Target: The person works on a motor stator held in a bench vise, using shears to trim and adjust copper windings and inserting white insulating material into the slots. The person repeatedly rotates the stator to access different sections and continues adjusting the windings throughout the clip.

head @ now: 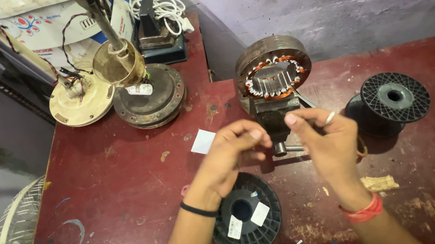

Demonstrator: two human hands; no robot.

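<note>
Copper-wound stator sitting clamped upright in small vise on red table. Left hand and right hand pinching together just in front of vise, fingertips closed, likely on fine wire, too thin to confirm. Black spool lying near vise, below left wrist. Advice: keeping tension even, avoiding kinks.

My left hand and right hand pinch their fingertips close together above the red table, just before the small vise holding a copper-wound stator; one black spool lies under my left wrist, another spool sits at right
</note>
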